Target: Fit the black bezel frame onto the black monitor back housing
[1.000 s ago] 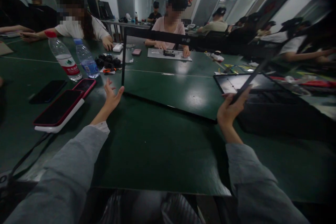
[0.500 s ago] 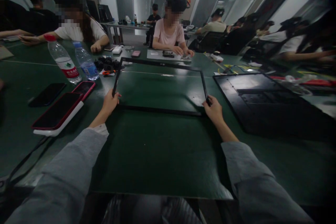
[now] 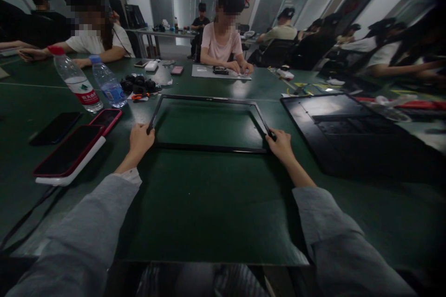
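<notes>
Between my hands is a thin black rectangular screen bezel (image 3: 209,148), its middle an opening through which the green tabletop shows. My left hand (image 3: 141,140) grips its left side, thumb on top. On the right side my right hand (image 3: 280,143) is closed round the frame in the same way. The bezel lies nearly flat, its far edge tipped slightly up; whether its near edge touches the table I cannot tell. To the right of my right hand lies a large black laptop-like casing panel (image 3: 334,125).
A red-capped bottle (image 3: 78,86), a blue-capped bottle (image 3: 109,83), a red-edged phone (image 3: 69,151) on a white block and a dark phone (image 3: 55,128) stand or lie at left. Beyond are black cables (image 3: 139,84). Across the green table (image 3: 216,213) a person in pink (image 3: 223,44) handles small parts.
The far edge of the bezel has come down, so the frame lies flatter than before. Both my hands have kept their hold, and the view has shifted slightly.
</notes>
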`<move>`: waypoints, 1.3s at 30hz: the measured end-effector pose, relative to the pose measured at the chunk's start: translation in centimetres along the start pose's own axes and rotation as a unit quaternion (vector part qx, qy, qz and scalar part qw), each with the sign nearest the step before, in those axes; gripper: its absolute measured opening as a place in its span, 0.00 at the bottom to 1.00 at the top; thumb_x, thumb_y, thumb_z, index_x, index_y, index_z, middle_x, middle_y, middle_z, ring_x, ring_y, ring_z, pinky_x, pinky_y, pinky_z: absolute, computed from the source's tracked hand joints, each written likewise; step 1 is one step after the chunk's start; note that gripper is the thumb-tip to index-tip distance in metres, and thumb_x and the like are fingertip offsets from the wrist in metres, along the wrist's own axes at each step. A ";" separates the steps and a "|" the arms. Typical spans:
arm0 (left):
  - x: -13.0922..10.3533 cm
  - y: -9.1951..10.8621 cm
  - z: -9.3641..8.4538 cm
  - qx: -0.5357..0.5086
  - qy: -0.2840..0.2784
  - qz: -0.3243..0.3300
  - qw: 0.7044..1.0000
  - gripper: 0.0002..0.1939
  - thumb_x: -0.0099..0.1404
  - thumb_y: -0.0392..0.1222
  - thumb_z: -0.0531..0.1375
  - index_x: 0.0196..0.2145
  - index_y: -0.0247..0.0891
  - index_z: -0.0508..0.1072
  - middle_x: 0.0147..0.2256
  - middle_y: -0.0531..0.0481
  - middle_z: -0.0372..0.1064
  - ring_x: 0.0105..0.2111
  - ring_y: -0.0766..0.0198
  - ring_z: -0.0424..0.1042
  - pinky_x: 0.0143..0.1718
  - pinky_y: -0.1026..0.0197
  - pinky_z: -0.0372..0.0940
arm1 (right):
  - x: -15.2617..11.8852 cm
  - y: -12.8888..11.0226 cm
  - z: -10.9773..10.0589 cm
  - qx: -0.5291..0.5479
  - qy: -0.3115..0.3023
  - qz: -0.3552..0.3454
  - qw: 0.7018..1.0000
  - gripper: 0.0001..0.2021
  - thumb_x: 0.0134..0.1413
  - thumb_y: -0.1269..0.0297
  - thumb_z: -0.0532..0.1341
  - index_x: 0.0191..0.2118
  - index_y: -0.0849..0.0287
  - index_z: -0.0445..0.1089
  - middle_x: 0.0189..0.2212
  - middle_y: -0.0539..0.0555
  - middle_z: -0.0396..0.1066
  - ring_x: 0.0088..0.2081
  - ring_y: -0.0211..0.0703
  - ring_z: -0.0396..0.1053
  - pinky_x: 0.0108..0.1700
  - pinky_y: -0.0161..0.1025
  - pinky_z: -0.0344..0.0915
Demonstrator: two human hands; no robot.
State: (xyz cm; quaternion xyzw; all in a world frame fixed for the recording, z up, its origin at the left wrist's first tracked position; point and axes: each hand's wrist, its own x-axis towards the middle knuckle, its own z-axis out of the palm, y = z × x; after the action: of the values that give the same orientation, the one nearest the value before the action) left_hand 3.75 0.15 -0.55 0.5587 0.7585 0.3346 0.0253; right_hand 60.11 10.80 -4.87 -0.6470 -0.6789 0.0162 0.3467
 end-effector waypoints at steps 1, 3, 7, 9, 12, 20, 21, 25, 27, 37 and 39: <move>0.0 -0.1 0.1 -0.002 0.003 0.003 1.000 0.18 0.67 0.46 0.60 0.48 0.38 0.83 0.44 0.33 0.71 0.56 0.34 0.70 0.62 0.36 0.65 | 0.0 0.1 0.1 -0.004 -0.003 0.004 1.000 0.23 0.58 0.58 0.59 0.54 0.63 0.79 0.52 0.69 0.76 0.57 0.65 0.68 0.62 0.63 0.62; -0.1 -0.2 0.1 -0.008 0.007 0.003 1.000 0.16 0.66 0.46 0.61 0.46 0.39 0.84 0.42 0.34 0.70 0.55 0.33 0.70 0.62 0.35 0.64 | -0.1 0.3 0.1 -0.010 -0.006 0.007 1.000 0.23 0.58 0.57 0.59 0.54 0.63 0.79 0.53 0.69 0.75 0.58 0.65 0.67 0.62 0.63 0.62; 0.0 0.0 0.0 -0.004 -0.001 0.004 1.000 0.15 0.65 0.45 0.62 0.45 0.37 0.84 0.41 0.34 0.71 0.54 0.33 0.71 0.61 0.35 0.64 | -0.1 0.5 0.1 -0.011 -0.010 -0.008 1.000 0.21 0.57 0.59 0.60 0.52 0.62 0.80 0.52 0.68 0.75 0.57 0.63 0.68 0.64 0.62 0.62; 0.0 0.3 -0.3 0.027 -0.021 0.000 0.999 0.17 0.67 0.45 0.60 0.47 0.35 0.84 0.43 0.33 0.72 0.55 0.33 0.72 0.61 0.37 0.65 | -0.2 0.4 0.1 -0.012 -0.010 -0.015 1.000 0.20 0.57 0.60 0.60 0.51 0.62 0.80 0.51 0.68 0.75 0.57 0.63 0.68 0.64 0.62 0.62; -0.1 0.9 -0.7 0.089 -0.056 -0.009 0.994 0.21 0.71 0.45 0.57 0.52 0.33 0.83 0.48 0.30 0.73 0.57 0.35 0.72 0.61 0.41 0.65 | -0.3 0.3 0.0 -0.018 -0.010 -0.017 1.000 0.21 0.57 0.60 0.59 0.52 0.63 0.80 0.52 0.69 0.75 0.57 0.64 0.68 0.64 0.64 0.62; -0.3 1.5 -1.0 0.112 -0.070 -0.010 0.991 0.25 0.72 0.43 0.55 0.59 0.31 0.80 0.53 0.29 0.72 0.60 0.38 0.70 0.63 0.42 0.65 | -0.3 -0.6 -0.3 -0.022 -0.015 0.002 1.000 0.23 0.58 0.60 0.59 0.54 0.64 0.79 0.53 0.70 0.76 0.58 0.64 0.69 0.64 0.62 0.63; -0.3 1.6 -1.0 0.107 -0.069 -0.011 0.992 0.25 0.71 0.42 0.55 0.60 0.30 0.79 0.54 0.28 0.71 0.61 0.37 0.69 0.64 0.41 0.64 | -0.3 -0.8 -0.4 -0.016 -0.007 0.002 1.000 0.23 0.59 0.60 0.58 0.54 0.64 0.79 0.52 0.69 0.77 0.57 0.63 0.70 0.64 0.61 0.63; -0.6 2.3 -1.1 0.056 -0.038 -0.009 0.998 0.31 0.71 0.49 0.60 0.68 0.33 0.72 0.64 0.27 0.64 0.66 0.33 0.63 0.65 0.34 0.62 | -0.4 -1.3 -0.9 0.021 0.024 -0.003 0.999 0.23 0.57 0.61 0.58 0.55 0.63 0.78 0.47 0.66 0.79 0.51 0.59 0.73 0.64 0.60 0.63; -0.7 2.7 -1.5 0.013 -0.060 0.045 0.997 0.32 0.72 0.54 0.61 0.68 0.39 0.72 0.66 0.31 0.63 0.67 0.35 0.62 0.65 0.33 0.62 | -0.5 -1.5 -1.1 0.040 0.026 -0.002 0.999 0.24 0.56 0.62 0.57 0.55 0.63 0.78 0.44 0.65 0.79 0.47 0.57 0.74 0.62 0.59 0.66; -1.0 3.3 -3.1 -0.037 -0.255 0.185 0.948 0.29 0.55 0.65 0.73 0.50 0.48 0.85 0.60 0.40 0.74 0.61 0.36 0.69 0.62 0.34 0.63 | -1.0 -1.4 -1.4 0.051 -0.048 -0.005 0.998 0.34 0.52 0.67 0.59 0.66 0.61 0.72 0.58 0.66 0.76 0.60 0.63 0.72 0.66 0.65 0.66; -0.8 3.2 -2.9 -0.065 -0.260 0.184 0.946 0.23 0.56 0.66 0.72 0.39 0.46 0.86 0.53 0.41 0.79 0.55 0.42 0.73 0.57 0.41 0.66 | -0.9 -1.4 -1.4 0.053 -0.057 -0.003 0.997 0.34 0.52 0.68 0.58 0.67 0.60 0.72 0.60 0.65 0.76 0.62 0.63 0.72 0.67 0.66 0.65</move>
State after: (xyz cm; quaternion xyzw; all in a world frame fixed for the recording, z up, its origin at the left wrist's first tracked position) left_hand 5.45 -1.47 3.16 0.7531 0.5863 0.2255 0.1957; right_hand 59.55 9.20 -3.56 -0.6232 -0.6980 0.0882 0.3414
